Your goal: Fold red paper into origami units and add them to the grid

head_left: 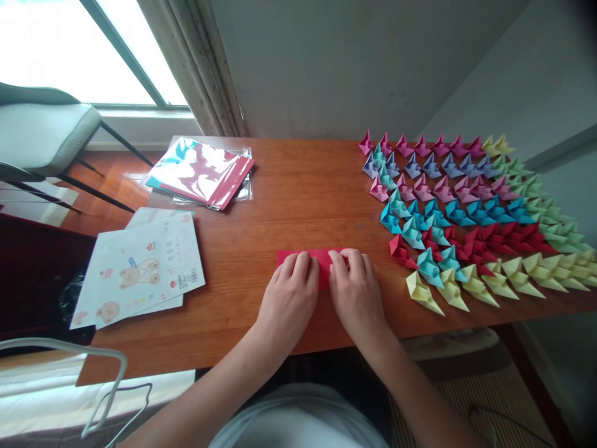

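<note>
A sheet of red paper (pixel 323 277), seemingly folded into a wide strip, lies on the table before me. My left hand (pixel 290 286) rests over its left part, fingers curled and pressed together on the paper. On the right part, my right hand (pixel 355 287) grips the far edge with bent fingers. Both palms and the paper's near corners are covered by the hands. Just right of my right hand stand rows of folded paper boats, among them a yellow one (pixel 422 292), a red one (pixel 402 250) and a blue one (pixel 392 218).
Packs of coloured paper in clear wrap (pixel 200 171) lie at the table's far left. Nearer are white sheets with bear pictures (pixel 144 267). The wooden table (pixel 224 323) has its front edge close to my body. A chair (pixel 46 137) stands by the window.
</note>
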Action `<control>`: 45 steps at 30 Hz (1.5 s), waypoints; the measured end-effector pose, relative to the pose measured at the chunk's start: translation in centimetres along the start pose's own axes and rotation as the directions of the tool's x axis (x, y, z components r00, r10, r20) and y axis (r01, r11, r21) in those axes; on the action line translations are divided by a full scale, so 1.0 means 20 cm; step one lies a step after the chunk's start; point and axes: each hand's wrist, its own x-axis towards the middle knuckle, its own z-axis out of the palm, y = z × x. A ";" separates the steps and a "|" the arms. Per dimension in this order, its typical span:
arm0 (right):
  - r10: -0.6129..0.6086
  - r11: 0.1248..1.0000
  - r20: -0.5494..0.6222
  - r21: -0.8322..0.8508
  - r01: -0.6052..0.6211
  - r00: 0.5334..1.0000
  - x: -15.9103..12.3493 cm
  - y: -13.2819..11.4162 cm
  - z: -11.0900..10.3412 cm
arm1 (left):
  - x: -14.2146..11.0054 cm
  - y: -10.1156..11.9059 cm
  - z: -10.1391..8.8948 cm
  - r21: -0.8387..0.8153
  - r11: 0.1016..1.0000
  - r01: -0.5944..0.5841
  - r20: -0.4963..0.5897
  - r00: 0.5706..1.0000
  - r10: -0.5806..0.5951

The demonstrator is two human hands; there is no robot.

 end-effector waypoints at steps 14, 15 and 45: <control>0.033 0.995 -0.002 0.091 -0.033 0.999 0.00 0.01 0.01 | -0.24 -0.06 -0.03 -0.115 0.987 -0.114 -0.149 0.984 0.096; 0.037 0.993 0.003 0.110 -0.037 0.999 0.00 0.01 0.00 | -0.24 -0.02 -0.02 -0.120 0.988 -0.097 -0.121 0.989 0.082; -0.128 0.960 0.102 0.262 0.098 0.987 -0.06 0.22 -0.11 | -0.29 -0.01 -0.02 -0.196 0.969 -0.150 -0.034 0.989 0.146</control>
